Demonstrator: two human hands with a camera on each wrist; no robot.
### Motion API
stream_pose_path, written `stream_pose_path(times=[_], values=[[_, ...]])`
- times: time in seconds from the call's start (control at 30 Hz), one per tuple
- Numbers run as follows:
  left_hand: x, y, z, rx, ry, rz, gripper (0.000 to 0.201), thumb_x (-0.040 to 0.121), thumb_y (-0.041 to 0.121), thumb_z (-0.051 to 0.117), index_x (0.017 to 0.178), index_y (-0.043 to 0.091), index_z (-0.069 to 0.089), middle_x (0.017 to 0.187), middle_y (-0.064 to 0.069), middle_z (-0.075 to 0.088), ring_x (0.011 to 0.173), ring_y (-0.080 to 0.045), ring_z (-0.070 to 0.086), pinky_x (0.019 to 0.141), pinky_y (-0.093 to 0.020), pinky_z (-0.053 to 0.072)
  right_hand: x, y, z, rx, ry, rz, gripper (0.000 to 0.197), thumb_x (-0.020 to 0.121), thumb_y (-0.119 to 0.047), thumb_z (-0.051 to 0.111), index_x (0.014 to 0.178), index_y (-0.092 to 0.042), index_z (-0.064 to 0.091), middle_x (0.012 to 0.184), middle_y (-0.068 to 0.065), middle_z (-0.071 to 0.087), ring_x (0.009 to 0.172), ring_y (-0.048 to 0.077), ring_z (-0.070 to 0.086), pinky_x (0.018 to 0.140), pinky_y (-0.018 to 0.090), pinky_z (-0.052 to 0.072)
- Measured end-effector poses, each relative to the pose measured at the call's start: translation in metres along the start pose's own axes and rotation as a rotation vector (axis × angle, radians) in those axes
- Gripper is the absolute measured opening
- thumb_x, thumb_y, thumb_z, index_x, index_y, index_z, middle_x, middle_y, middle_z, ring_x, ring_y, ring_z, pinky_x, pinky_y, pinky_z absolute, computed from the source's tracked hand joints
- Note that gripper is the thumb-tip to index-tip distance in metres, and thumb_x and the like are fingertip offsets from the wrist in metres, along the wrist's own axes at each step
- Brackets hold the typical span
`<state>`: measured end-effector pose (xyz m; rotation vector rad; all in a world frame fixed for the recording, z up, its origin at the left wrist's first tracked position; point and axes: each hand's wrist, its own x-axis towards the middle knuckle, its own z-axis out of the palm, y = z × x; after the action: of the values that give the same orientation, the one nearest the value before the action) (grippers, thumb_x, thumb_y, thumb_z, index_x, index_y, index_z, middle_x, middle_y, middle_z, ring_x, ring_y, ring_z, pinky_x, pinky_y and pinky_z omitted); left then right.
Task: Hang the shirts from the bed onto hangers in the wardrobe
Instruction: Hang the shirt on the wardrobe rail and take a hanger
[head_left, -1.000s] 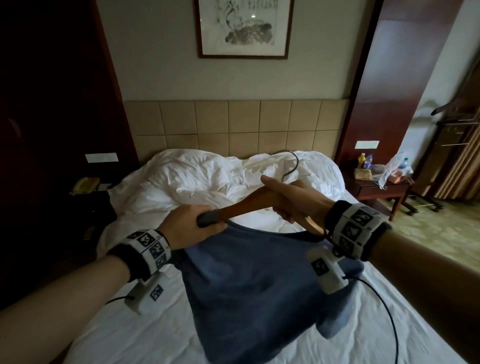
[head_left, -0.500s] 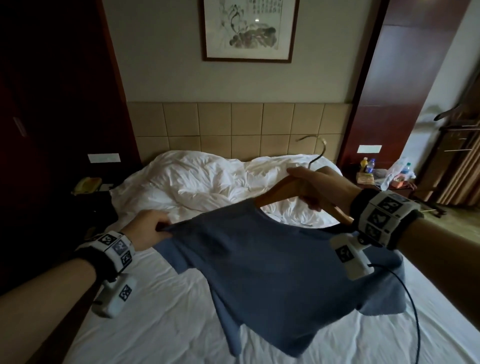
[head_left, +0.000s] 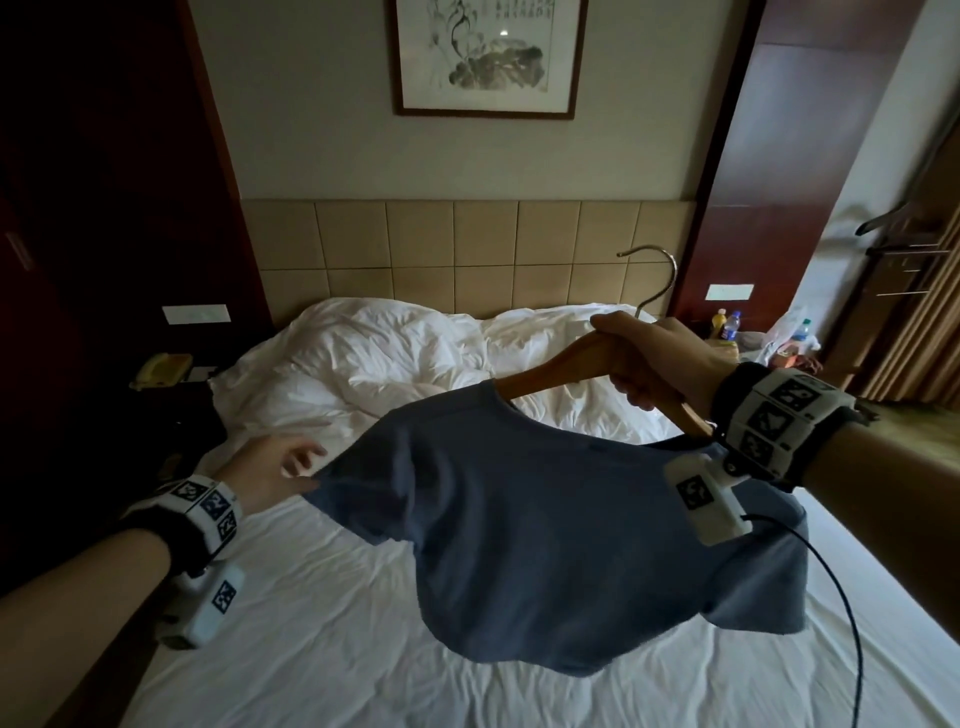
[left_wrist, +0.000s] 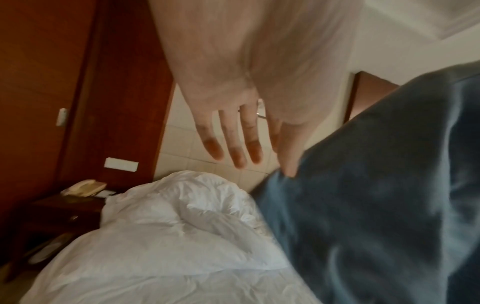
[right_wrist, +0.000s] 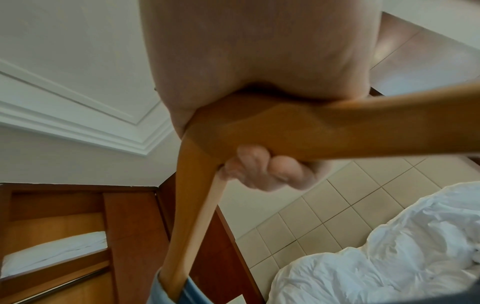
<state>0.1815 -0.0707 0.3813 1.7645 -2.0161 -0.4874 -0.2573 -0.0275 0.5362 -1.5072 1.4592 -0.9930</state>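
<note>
A blue T-shirt (head_left: 561, 540) hangs on a wooden hanger (head_left: 550, 371) with a metal hook (head_left: 657, 280), lifted above the bed (head_left: 322, 649). My right hand (head_left: 654, 358) grips the hanger at its middle; in the right wrist view its fingers (right_wrist: 262, 170) curl round the wood (right_wrist: 311, 135). My left hand (head_left: 283, 465) is at the shirt's left sleeve with fingers spread. In the left wrist view the fingers (left_wrist: 233, 139) are straight and the thumb touches the blue shirt (left_wrist: 376, 195) at its edge.
A crumpled white duvet (head_left: 395, 364) lies at the head of the bed, against the tiled headboard (head_left: 467, 254). On the left, a dark nightstand holds a telephone (head_left: 158, 369). Another nightstand, at the right, carries bottles (head_left: 724, 325). Dark wooden panels flank the bed.
My left hand has let go of the sleeve it pinched and now has its fingers spread. My right hand has raised the hanger, and the shirt hangs more squarely on it.
</note>
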Motion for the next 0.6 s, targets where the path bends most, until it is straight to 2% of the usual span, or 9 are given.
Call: stream_pose_path(times=[0.07,0.13,0.23,0.27,0.33,0.43,0.53,0.57,0.6], values=[[0.002,0.027,0.001,-0.06,-0.019,0.103,0.059,0.074,0.007,0.083,0.124,0.023,0.058,0.119,-0.001,0.061,0.113,-0.022,0.059,0.096,-0.029,0.046,0.003,-0.003,0.007,-0.013,-0.016,-0.001,0.052,0.09,-0.051,0.06,0.084,-0.001,0.074,0.062,0.015,0.058,0.051,0.025,0.05,0.052,0.032,0.041],[0.001,0.072,-0.001,-0.12,0.005,0.257,0.073,0.074,0.018,0.084,0.139,0.021,0.048,0.129,0.006,0.053,0.124,-0.012,0.051,0.107,-0.026,0.039,0.006,-0.007,0.018,-0.033,-0.038,-0.002,0.055,0.089,-0.053,0.061,0.086,0.0,0.073,0.065,0.016,0.058,0.051,0.024,0.049,0.051,0.032,0.041],[-0.004,0.154,0.004,-0.209,0.005,0.462,0.076,0.075,0.027,0.084,0.141,0.022,0.046,0.125,0.008,0.057,0.116,-0.003,0.054,0.097,-0.009,0.039,0.012,-0.013,0.039,-0.028,-0.051,-0.002,0.055,0.084,-0.055,0.065,0.095,-0.001,0.073,0.066,0.014,0.059,0.049,0.02,0.05,0.047,0.028,0.041],[-0.003,0.175,0.009,-0.201,-0.005,0.479,0.074,0.076,0.028,0.084,0.14,0.022,0.047,0.123,0.008,0.059,0.112,-0.004,0.056,0.095,-0.011,0.042,0.014,-0.014,0.045,-0.029,-0.053,0.002,0.057,0.082,-0.057,0.065,0.098,-0.002,0.073,0.065,0.012,0.06,0.05,0.019,0.051,0.046,0.028,0.042],[0.0,0.206,0.02,-0.187,0.047,0.444,0.065,0.077,0.033,0.082,0.132,0.022,0.051,0.113,0.009,0.065,0.104,-0.009,0.062,0.093,-0.024,0.048,0.014,-0.019,0.053,-0.044,-0.064,0.0,0.06,0.082,-0.06,0.064,0.097,-0.002,0.072,0.064,0.011,0.061,0.05,0.019,0.053,0.046,0.028,0.043],[0.007,0.229,0.026,-0.145,0.269,0.302,0.031,0.082,0.034,0.073,0.108,0.023,0.062,0.091,0.007,0.069,0.087,-0.016,0.066,0.081,-0.037,0.054,0.01,-0.023,0.055,-0.102,-0.087,-0.03,0.064,0.084,-0.064,0.061,0.09,-0.001,0.072,0.062,0.01,0.064,0.05,0.019,0.057,0.05,0.028,0.048],[0.011,0.238,0.023,-0.066,0.327,0.214,0.006,0.082,0.026,0.063,0.088,0.025,0.065,0.083,0.004,0.068,0.083,-0.022,0.065,0.078,-0.039,0.054,0.006,-0.015,0.047,-0.182,-0.156,-0.126,0.062,0.084,-0.068,0.059,0.093,-0.008,0.075,0.075,0.008,0.074,0.07,0.022,0.071,0.071,0.032,0.058],[0.012,0.238,0.021,-0.054,0.328,0.194,0.002,0.082,0.025,0.062,0.082,0.026,0.063,0.079,0.004,0.067,0.081,-0.023,0.064,0.076,-0.036,0.052,0.005,-0.01,0.042,-0.222,-0.151,-0.159,0.058,0.082,-0.067,0.061,0.094,-0.011,0.075,0.08,0.006,0.075,0.077,0.02,0.072,0.077,0.033,0.058],[0.014,0.236,0.019,-0.045,0.331,0.164,0.007,0.081,0.024,0.062,0.075,0.027,0.06,0.073,0.006,0.064,0.078,-0.022,0.063,0.073,-0.033,0.05,0.005,-0.003,0.036,-0.284,-0.138,-0.186,0.053,0.08,-0.064,0.064,0.094,-0.014,0.076,0.083,0.004,0.075,0.081,0.018,0.071,0.081,0.032,0.056]])
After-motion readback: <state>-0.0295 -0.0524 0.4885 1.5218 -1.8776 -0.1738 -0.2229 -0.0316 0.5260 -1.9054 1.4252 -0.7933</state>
